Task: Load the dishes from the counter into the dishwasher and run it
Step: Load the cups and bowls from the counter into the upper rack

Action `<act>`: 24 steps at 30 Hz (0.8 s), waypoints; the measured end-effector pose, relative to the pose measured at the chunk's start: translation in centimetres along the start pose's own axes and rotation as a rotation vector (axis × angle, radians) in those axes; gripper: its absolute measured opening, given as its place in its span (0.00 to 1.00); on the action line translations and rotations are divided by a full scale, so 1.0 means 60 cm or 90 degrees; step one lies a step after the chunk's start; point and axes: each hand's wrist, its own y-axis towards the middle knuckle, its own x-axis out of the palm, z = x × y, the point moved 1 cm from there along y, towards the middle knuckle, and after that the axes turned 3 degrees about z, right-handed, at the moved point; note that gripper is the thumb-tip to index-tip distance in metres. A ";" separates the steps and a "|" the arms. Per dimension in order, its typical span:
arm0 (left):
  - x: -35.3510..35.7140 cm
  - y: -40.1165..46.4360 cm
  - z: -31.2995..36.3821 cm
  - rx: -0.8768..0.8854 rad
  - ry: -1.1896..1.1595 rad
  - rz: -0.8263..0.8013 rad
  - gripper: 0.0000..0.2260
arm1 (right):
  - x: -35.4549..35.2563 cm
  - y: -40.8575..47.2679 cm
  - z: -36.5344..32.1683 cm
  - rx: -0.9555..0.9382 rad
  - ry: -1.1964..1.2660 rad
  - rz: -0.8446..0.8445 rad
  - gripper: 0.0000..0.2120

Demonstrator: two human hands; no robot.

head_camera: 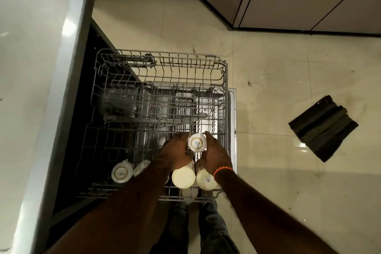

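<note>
An upturned white ceramic cup with a printed base [197, 142] is held between the left hand [175, 153] and the right hand [214, 155], fingers curled against its sides, over the near right part of the pulled-out grey wire upper rack [223, 80]. Loading is judged to be in hand. Two pale upturned cups [183, 177] are seated just behind it, and another white printed cup [122, 172] at the near left. Next, the cup should be settled between the tines and released.
</note>
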 end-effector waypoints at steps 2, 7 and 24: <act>-0.012 -0.011 0.005 0.012 0.025 0.008 0.37 | -0.011 -0.011 -0.010 -0.027 -0.004 0.020 0.41; -0.052 -0.041 0.017 0.026 0.087 0.020 0.45 | -0.034 -0.037 -0.041 -0.092 -0.086 0.066 0.39; -0.214 -0.217 -0.011 0.102 0.142 0.176 0.46 | -0.078 -0.158 -0.209 -0.215 -0.243 0.108 0.45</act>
